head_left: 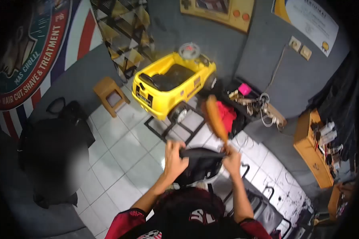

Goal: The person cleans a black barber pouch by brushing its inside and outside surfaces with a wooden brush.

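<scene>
My right hand (231,160) is closed round the thin handle of a brown duster (215,116), whose long, slightly blurred head points up and away from me. In front of my chest is a black padded chair headrest (202,164). My left hand (174,160) grips its left edge, fingers bent over the top and thumb toward the middle. The right hand is close to the headrest's right edge; whether it touches it, I cannot tell.
A yellow toy car (169,85) stands ahead, near a small wooden stool (109,95). Cables and a power strip (274,114) lie right of a red cloth (226,116). A wooden shelf (309,149) with bottles is at right. At left is a dark, partly blurred shape (54,159).
</scene>
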The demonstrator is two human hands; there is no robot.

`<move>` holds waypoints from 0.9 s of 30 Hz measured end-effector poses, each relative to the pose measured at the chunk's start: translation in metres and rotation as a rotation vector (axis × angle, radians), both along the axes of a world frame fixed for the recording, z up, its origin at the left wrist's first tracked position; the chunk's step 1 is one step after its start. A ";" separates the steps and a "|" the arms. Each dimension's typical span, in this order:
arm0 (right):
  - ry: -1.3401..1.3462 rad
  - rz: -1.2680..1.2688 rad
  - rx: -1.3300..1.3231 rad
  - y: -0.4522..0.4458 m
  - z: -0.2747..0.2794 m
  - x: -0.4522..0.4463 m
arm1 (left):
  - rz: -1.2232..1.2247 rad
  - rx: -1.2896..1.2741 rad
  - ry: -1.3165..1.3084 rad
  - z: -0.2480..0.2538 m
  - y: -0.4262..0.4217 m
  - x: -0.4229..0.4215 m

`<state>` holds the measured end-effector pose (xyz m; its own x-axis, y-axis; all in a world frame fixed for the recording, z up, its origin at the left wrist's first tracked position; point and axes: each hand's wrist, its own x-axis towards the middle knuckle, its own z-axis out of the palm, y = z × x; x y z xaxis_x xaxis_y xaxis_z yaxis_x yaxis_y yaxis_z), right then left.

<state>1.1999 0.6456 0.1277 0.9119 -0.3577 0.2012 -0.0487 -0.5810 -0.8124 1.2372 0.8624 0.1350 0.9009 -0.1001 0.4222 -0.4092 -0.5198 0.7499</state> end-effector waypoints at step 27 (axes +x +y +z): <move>0.319 -0.051 0.147 -0.002 -0.154 -0.083 | -0.485 0.333 0.513 -0.151 0.010 -0.057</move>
<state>1.1164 0.6441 -0.0258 0.9007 -0.4086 -0.1478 -0.3393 -0.4488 -0.8267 1.1798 0.8728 -0.0156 0.7984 -0.5813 -0.1570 -0.2924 -0.6022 0.7429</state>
